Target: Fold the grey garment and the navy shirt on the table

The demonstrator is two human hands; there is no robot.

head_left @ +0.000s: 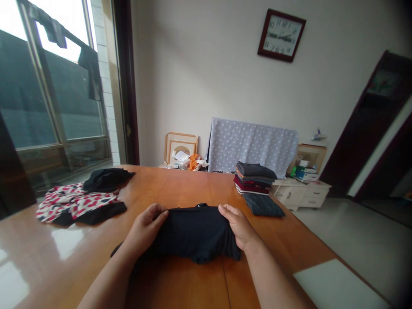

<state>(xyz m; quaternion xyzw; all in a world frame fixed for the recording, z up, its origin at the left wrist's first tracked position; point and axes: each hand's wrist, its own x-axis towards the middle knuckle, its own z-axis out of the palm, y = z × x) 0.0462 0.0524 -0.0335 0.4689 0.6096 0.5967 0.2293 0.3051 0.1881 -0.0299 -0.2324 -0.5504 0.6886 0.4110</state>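
Note:
A dark navy garment [195, 231], partly folded, hangs between my two hands just over the near part of the wooden table. Its exact kind I cannot make out. At its upper left corner my left hand [149, 225] pinches the cloth between thumb and fingers. My right hand [236, 225] grips the upper right corner in the same way. The top edge is drawn nearly straight between them, and the lower edge droops in loose folds toward the tabletop. A dark bit of cloth sticks out to the left, behind my left forearm.
The glossy table [180, 182] bears a stack of folded clothes [255, 178] with folded dark jeans [264, 205] in front of it. Rumpled spotted clothing [77, 201] and a black garment [107, 179] lie at the left. A pale sheet [341, 285] covers the near right corner.

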